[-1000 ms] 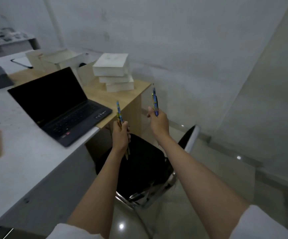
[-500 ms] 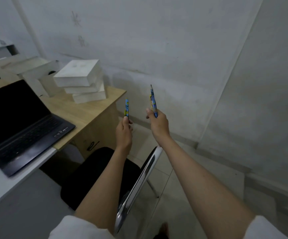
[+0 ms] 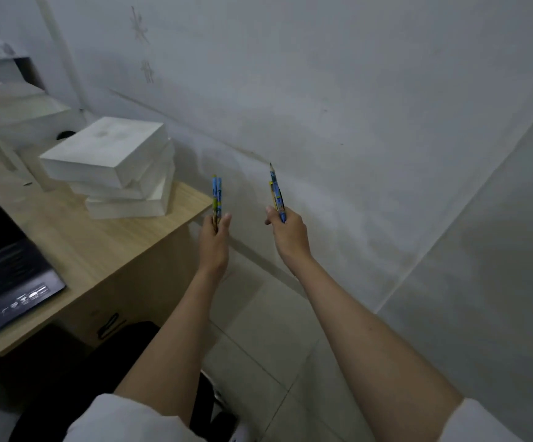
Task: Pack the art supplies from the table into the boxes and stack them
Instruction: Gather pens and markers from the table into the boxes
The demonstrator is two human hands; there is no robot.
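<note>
Pencils (image 3: 216, 199), print unreadable, in hands (image 3: 214, 240)

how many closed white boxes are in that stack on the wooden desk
3. The top box sits skewed on the stack, the middle box shows as an edge under it, and the bottom box rests on the wooden desk. Other pale boxes lie behind, partly out of view.

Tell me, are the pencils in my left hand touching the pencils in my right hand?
Apart. The head view shows bare wall between the left hand's pencils and the right hand's pencils.
</note>
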